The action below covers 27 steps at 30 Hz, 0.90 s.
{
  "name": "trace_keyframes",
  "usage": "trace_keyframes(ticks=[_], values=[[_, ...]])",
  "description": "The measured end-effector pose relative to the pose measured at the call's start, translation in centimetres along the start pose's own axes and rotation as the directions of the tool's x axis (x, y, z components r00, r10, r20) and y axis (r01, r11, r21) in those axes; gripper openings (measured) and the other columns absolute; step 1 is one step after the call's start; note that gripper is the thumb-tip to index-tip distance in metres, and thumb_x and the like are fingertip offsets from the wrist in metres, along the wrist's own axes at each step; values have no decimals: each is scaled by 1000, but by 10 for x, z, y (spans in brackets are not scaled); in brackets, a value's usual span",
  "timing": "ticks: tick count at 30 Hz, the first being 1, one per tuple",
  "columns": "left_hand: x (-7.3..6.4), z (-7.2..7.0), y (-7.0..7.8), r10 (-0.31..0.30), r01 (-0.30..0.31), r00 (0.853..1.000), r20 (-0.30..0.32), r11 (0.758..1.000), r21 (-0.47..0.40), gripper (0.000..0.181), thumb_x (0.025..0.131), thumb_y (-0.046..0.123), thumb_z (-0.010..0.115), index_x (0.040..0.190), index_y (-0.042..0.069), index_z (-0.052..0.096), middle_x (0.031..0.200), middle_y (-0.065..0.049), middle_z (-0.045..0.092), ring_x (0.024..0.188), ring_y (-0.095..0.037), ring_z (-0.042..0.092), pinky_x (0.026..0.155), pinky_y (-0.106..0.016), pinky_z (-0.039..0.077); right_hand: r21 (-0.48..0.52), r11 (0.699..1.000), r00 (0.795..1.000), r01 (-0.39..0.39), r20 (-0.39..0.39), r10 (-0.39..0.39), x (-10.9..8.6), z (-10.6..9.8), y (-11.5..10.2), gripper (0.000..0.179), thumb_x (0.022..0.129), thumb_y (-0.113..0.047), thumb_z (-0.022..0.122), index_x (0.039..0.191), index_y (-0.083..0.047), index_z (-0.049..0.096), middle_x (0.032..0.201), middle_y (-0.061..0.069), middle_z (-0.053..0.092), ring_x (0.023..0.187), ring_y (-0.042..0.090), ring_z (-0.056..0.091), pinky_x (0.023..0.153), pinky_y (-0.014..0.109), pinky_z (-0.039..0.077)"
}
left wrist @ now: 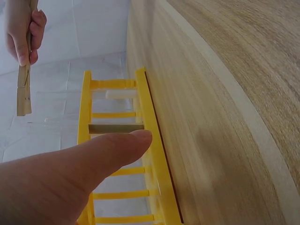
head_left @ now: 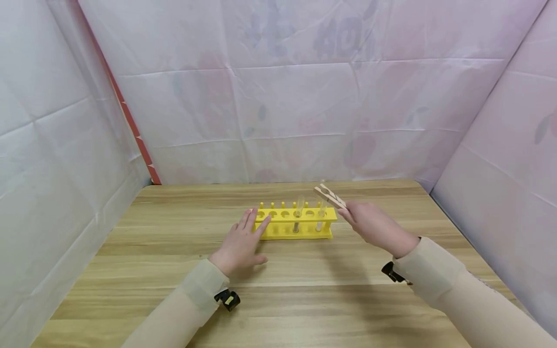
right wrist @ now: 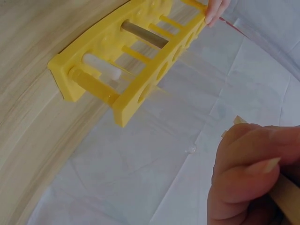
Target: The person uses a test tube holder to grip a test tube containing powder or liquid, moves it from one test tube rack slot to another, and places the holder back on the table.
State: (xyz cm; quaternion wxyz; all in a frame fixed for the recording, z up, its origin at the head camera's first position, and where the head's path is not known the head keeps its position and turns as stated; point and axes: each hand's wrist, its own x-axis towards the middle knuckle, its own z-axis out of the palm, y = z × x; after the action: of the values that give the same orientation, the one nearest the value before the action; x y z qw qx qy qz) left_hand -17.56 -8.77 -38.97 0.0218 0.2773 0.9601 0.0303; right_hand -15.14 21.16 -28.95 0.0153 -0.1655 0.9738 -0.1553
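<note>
Pale cloth [head_left: 296,106] backs a wood-grained table [head_left: 304,299], left grip [head_left: 241,244] spread on a rack [head_left: 287,220], right grip [head_left: 374,224] pinching a clamp [head_left: 329,196].

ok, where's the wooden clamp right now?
Head view, right of centre: the wooden clamp is in the right hand, above the right end of the yellow rack, its tip near the top of the rightmost test tube.
</note>
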Motion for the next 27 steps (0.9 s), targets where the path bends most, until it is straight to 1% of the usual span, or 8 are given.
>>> trace_keyframes(ticks=[4,9,18,23,27], values=[[0,0,0,-3,3,1000,-1,1000,-3,103,76,54,69,151,18,9,153,-22,-1,139,-38,5,104,-54,27,-4,1000,1000,-3,9,3,2,2,-2,31,101,-22,40,76,-6,49,57,2,38,48,13,32,47,28,31],[0,0,-1,-7,7,1000,1,1000,-9,103,76,54,69,151,18,9,153,-22,-2,139,-38,4,104,-55,27,0,1000,1000,-13,26,13,6,4,-6,30,101,-23,40,79,-6,51,58,2,39,48,14,32,47,28,31],[-1,-1,0,-5,5,1000,2,1000,-9,102,76,53,69,151,18,9,153,-22,-2,139,-39,4,104,-55,27,18,1000,1000,12,20,-12,8,7,-9,27,100,-21,42,79,-5,50,57,2,38,48,14,31,47,28,31],[-2,-2,0,-5,5,1000,-4,1000,-9,101,77,51,69,151,17,9,153,-22,-2,139,-39,5,104,-55,27,21,1000,1000,3,26,-4,9,7,-10,27,100,-20,42,79,-5,50,57,2,39,48,14,32,48,28,31],[-3,-4,2,-9,9,1000,1,1000,-25,101,77,50,70,151,18,10,153,-21,-3,139,-39,4,104,-55,26,23,1000,1000,5,26,-6,10,7,-12,27,100,-20,42,79,-4,50,57,3,38,48,14,32,47,28,31]])
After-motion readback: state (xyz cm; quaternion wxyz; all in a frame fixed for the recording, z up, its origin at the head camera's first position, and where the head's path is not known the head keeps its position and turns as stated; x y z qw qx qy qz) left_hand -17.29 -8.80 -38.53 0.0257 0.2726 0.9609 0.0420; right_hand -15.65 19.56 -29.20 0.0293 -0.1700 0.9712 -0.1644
